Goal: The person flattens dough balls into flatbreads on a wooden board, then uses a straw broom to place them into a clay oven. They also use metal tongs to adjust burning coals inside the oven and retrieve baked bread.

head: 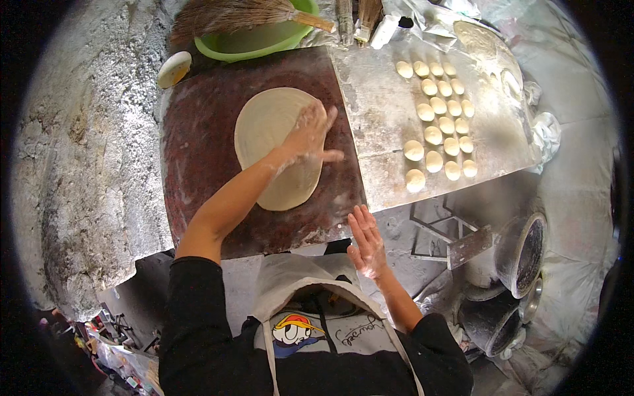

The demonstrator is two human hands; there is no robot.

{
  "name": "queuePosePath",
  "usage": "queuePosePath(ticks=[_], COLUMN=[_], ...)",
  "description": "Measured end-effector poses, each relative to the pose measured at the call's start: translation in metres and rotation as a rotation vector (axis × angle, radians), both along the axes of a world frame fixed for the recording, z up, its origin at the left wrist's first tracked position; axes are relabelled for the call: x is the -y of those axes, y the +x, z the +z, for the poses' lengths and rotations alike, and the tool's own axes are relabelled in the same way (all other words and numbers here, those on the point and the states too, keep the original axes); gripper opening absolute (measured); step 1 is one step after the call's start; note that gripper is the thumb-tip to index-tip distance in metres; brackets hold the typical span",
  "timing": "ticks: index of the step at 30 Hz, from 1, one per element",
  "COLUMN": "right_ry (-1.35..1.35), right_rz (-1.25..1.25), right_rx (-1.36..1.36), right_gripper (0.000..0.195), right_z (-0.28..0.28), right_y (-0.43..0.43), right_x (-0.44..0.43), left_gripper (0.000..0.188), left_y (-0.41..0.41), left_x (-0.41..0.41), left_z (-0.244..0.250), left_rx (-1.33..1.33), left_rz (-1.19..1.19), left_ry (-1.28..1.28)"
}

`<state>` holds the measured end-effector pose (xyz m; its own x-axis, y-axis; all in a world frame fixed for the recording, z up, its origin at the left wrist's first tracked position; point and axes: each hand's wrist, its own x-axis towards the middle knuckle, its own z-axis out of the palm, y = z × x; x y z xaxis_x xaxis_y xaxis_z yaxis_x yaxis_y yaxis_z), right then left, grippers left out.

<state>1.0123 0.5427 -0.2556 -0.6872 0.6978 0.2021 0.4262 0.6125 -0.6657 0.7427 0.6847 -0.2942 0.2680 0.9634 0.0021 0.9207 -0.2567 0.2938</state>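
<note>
A thin, flat oval sheet of dough (pixel 267 133) lies on the dark reddish-brown work board (pixel 198 133). My left hand (pixel 308 131) is over the sheet's right side, fingers spread and holding nothing; whether the palm presses on the dough is hard to tell. At the board's front right corner, my right hand (pixel 367 242) is held flat with nothing in it, its fingertips beside the edge. Several rows of round dough balls (pixel 433 135) sit on the pale floured table (pixel 376 119) to the right.
A straw broom (pixel 233 20) lies across a green plastic basin (pixel 247 47) behind the board. A small white bowl (pixel 174 69) stands at the back left, beside a rough, whitish surface (pixel 99 148). Below right are a metal frame (pixel 468 247) and large pots (pixel 522 255).
</note>
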Motion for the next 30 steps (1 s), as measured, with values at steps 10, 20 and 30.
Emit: queuePosePath(ticks=[10,20,30], right_ry=[0.14,0.191,-0.032], right_rz=[-0.079,-0.336,-0.629], right_rx=[-0.052,-0.091,0.12], right_gripper=[0.045,0.016,0.021], right_z=[-0.002,-0.017,-0.028], right_y=[-0.014,-0.082,-0.162], right_x=[-0.021,-0.12,-0.185], left_gripper=[0.094,0.085,0.067], left_y=[-0.004,-0.065,-0.101], left_x=[0.103,0.179,0.125], left_z=[0.036,0.04,0.022], left_rx=[0.028,-0.057,-0.298], left_rz=[-0.517,-0.287,0.164], left_ry=[-0.083,-0.206,-0.023])
